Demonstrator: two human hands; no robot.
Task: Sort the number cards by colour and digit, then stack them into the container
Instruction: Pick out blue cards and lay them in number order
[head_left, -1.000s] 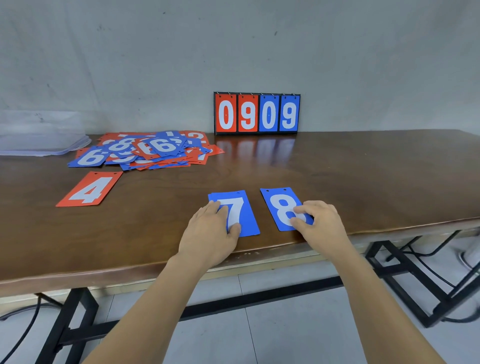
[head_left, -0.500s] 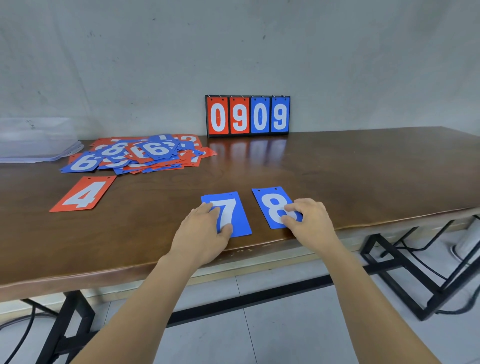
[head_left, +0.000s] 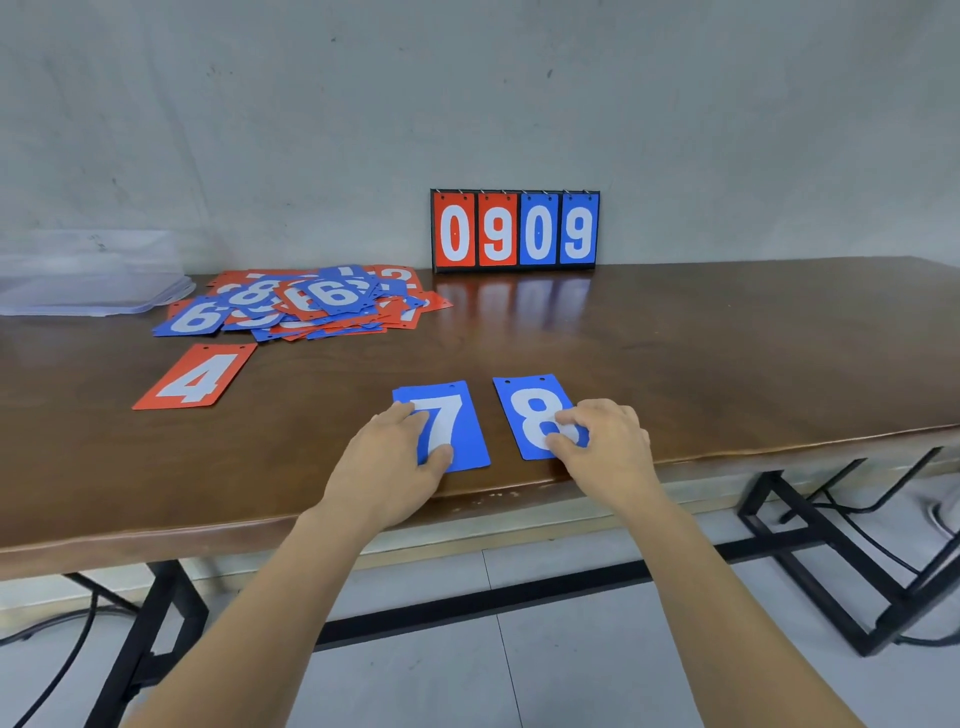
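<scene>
Two blue cards lie side by side near the table's front edge. The blue 7 card (head_left: 465, 439) tops a small stack, with another blue edge showing at its upper left. My left hand (head_left: 389, 467) rests on its left side, thumb on the lower part. My right hand (head_left: 605, 447) touches the blue 8 card (head_left: 527, 410) with bent fingertips on its right half. A red 4 card (head_left: 197, 376) lies alone to the left. A mixed pile of red and blue cards (head_left: 311, 304) sits at the back left. A clear plastic container (head_left: 88, 280) stands at the far left.
A flip scoreboard (head_left: 514, 231) reading 0909 stands against the wall at the back. The brown wooden table (head_left: 727, 353) stretches bare to the right. Black metal legs and cables show under the table on the tiled floor.
Both hands stay on the 7 and 8 cards with only slight finger shifts. The view itself has drifted a little.
</scene>
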